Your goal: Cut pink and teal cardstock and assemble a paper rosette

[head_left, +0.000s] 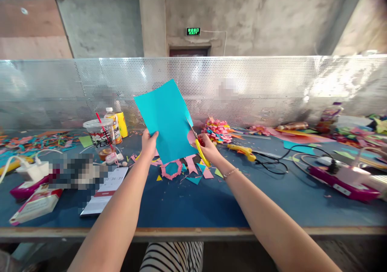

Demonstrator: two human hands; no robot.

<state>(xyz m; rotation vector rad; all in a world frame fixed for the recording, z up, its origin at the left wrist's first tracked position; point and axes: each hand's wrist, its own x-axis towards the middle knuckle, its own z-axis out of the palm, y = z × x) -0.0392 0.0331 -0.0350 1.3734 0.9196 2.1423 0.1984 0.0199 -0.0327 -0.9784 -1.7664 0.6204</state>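
Your left hand [149,143] pinches the lower left corner of the blue paper [165,119], holding the sheet upright above the table [211,203]. Your right hand [208,148] is closed through the handles of the scissors [198,143], whose blades meet the sheet's right edge. Keep the paper taut and feed it into the blades, with the pinching fingers well apart from the cut. Left of the pinching hand, a plastic cup [99,137] holds a straw and dark contents; behind it a capped bottle [114,125] shows yellowish liquid.
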